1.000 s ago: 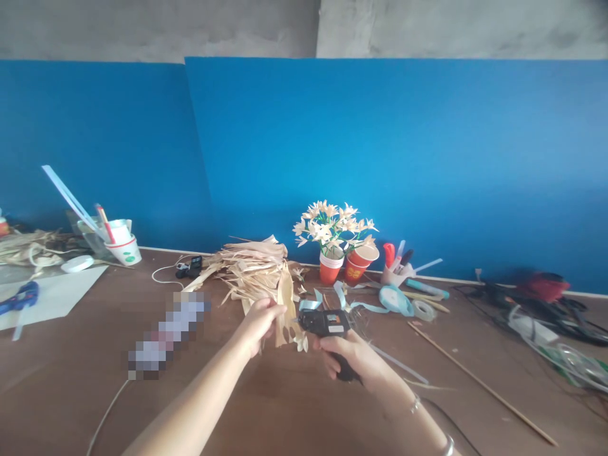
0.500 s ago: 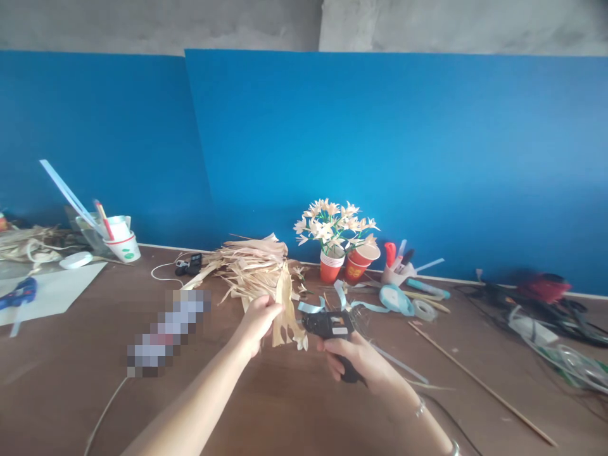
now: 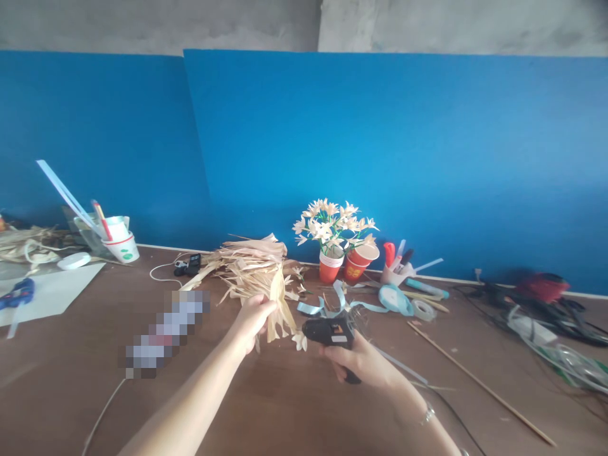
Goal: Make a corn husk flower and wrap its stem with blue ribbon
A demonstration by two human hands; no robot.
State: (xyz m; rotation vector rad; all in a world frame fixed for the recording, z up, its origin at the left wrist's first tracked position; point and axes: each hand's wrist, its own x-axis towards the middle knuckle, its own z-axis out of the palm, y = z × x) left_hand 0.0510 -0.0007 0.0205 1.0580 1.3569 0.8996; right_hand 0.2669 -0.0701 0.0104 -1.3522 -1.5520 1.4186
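My left hand (image 3: pixel 255 320) pinches a pale dried corn husk (image 3: pixel 280 310), whose lower end is cut into strips. My right hand (image 3: pixel 354 358) is wrapped round the handle of a black glue gun (image 3: pixel 332 330). The gun's nozzle points left, close to the husk's lower strips, and I cannot tell whether it touches. A small white flower (image 3: pixel 299 342) lies just below the nozzle. Behind my left hand spreads a pile of dried husks (image 3: pixel 251 259). Paper cups hold a bunch of white husk flowers (image 3: pixel 327 221) at the back.
A blurred-out long object (image 3: pixel 166 335) lies left with a cord. Light blue ribbon (image 3: pixel 396 299), a tape roll (image 3: pixel 424 310) and a thin wooden stick (image 3: pixel 479 383) lie right. Tangled cables (image 3: pixel 560 316) are far right. A white cup (image 3: pixel 126 248) with pens stands at back left.
My left hand has shifted slightly left with the corn husk. The glue gun has tilted and moved a little, its nozzle now lower and farther from the husk's upper part.
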